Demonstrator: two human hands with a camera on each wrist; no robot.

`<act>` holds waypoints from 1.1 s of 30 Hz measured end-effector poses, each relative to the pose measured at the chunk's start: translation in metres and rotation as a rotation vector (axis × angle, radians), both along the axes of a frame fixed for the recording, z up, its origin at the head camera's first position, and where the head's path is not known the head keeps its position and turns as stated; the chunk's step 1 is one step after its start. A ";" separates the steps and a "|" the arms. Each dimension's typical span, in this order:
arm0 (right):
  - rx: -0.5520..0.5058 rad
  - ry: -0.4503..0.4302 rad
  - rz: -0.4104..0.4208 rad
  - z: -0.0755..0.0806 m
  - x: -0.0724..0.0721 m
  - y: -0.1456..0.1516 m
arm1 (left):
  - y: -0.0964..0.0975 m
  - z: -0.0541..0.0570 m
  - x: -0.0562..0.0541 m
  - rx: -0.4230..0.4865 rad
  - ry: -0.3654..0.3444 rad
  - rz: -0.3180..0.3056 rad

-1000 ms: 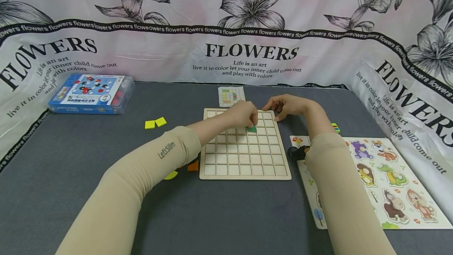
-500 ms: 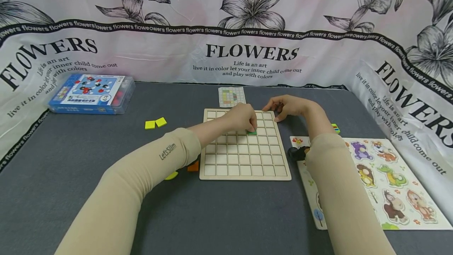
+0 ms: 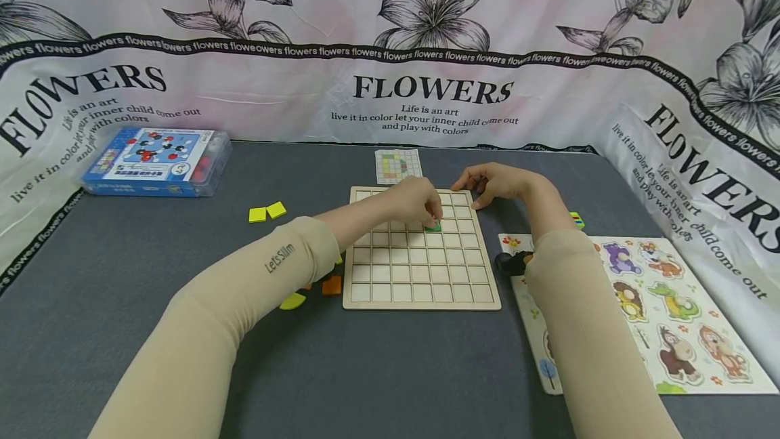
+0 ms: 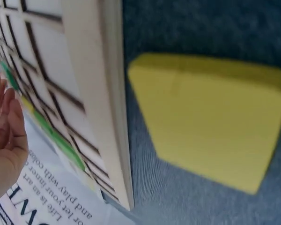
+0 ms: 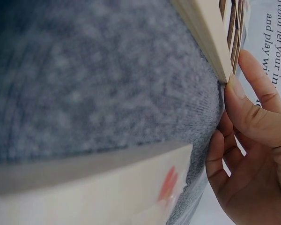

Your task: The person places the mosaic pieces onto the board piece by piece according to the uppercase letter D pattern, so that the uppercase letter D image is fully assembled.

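Observation:
A wooden grid board (image 3: 420, 275) lies flat on the table. Over its upper middle, my left hand (image 3: 417, 198) pinches a small green tile (image 3: 433, 226) between its fingertips, close against the squares. The left wrist view shows the same fingers (image 4: 18, 122) beside the green tile (image 4: 9, 75); a yellow piece (image 4: 27, 104) and a longer green stretch (image 4: 61, 143) sit on the board further along, hidden by the hand in the head view. My right hand (image 3: 500, 181) grips the board's far right corner, thumb (image 5: 243, 105) on the side edge and index finger at the far edge.
Behind the board lies a pattern card (image 3: 398, 166). Yellow squares (image 3: 267, 212) lie left of it; orange (image 3: 332, 285) and yellow (image 3: 292, 301) pieces are partly under the left forearm. An animal puzzle board (image 3: 682, 317) lies right, a blue plastic box (image 3: 155, 162) back left.
The green tile has shifted slightly under my left fingertips. My left forearm has moved a little left, uncovering more of the pieces beside the board. My right hand has stayed put.

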State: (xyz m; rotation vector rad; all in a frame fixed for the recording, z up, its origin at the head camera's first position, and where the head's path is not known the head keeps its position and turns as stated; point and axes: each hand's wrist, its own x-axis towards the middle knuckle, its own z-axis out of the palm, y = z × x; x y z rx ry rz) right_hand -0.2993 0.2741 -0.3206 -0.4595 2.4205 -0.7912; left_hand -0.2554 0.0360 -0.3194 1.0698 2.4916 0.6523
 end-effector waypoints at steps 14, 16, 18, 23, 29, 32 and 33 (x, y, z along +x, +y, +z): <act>0.003 -0.013 -0.022 0.001 0.001 -0.003 | -0.081 0.045 -0.008 0.201 -0.104 0.043; 0.002 -0.012 -0.023 0.001 0.002 -0.003 | -0.100 0.047 -0.008 0.219 -0.113 0.080; 0.001 -0.013 -0.022 0.002 0.002 -0.003 | -0.118 0.047 -0.008 0.234 -0.125 0.123; -0.003 -0.019 -0.017 0.002 0.002 -0.003 | -0.157 0.046 -0.007 0.238 -0.137 0.228; 0.008 -0.005 -0.013 0.003 0.003 -0.003 | -0.194 0.042 -0.004 0.193 -0.119 0.267; 0.010 -0.004 -0.010 0.004 0.003 -0.003 | -0.209 0.037 -0.002 0.155 -0.148 0.261; 0.010 -0.005 -0.009 0.004 0.003 -0.004 | -0.213 0.036 -0.001 0.140 -0.160 0.252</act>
